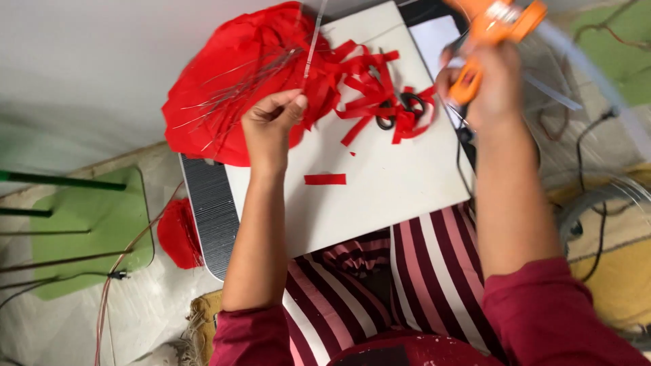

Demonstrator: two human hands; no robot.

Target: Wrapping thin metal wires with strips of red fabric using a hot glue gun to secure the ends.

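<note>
My left hand pinches the lower end of a thin grey wire stick that rises toward the top edge, over a heap of red paper. My right hand is raised at the upper right, gripping an orange glue gun, blurred with motion. A white board rests on my lap beneath both hands. On it lie red paper strips, black-handled scissors and one short red strip.
A bundle of thin wires lies across the red heap. A grey ribbed panel sticks out under the board's left side. A red paper ball and a green mat lie left. Cables trail right.
</note>
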